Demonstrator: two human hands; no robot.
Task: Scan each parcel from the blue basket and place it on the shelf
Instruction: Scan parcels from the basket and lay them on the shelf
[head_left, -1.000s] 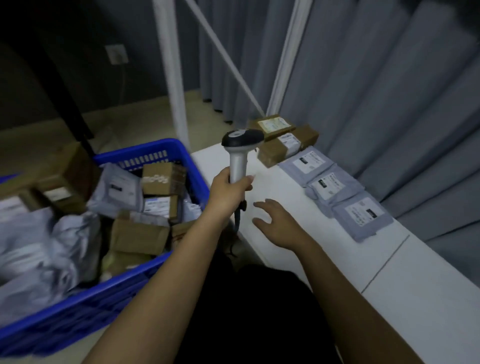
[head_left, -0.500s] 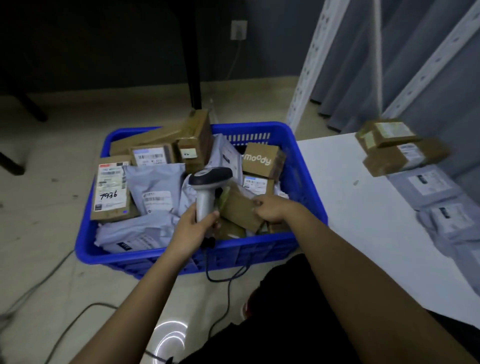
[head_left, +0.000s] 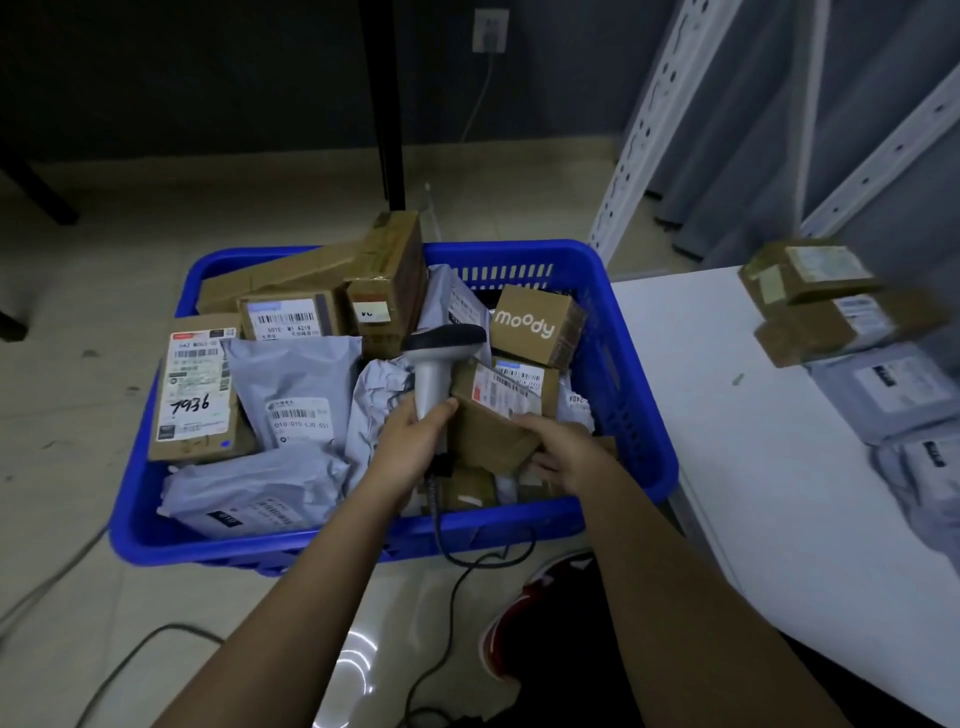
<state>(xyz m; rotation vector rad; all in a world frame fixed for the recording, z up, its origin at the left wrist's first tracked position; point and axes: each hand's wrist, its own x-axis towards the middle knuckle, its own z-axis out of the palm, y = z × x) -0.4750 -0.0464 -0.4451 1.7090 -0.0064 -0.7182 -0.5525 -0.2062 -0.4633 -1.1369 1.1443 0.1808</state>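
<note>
Down over the blue basket, both forearms are reaching in from the bottom of the view, angling toward each other. The left hand is wrapping its fingers around the grey handle of the scanner, holding it upright with the dark head pointing to the right; its black cable is trailing over the basket's near rim and down to the floor. The right hand is gripping a brown cardboard parcel, fingers curled over its near edge and thumb on top, tilting it so its labelled face is lying just beside the scanner's handle. The parcel is sitting in the near right part of the basket, touching the boxes around it; whether it is lifting clear of them is hard to tell.

A "moody" box is standing by the basket's far right corner, grey mailers are filling the middle and near left, and a box marked 7936 is leaning on the left wall.

To the right, the white shelf is running alongside the basket, its near part lying bare, while brown boxes and grey mailers, somewhat blurred, are lining its far right edge.
</note>
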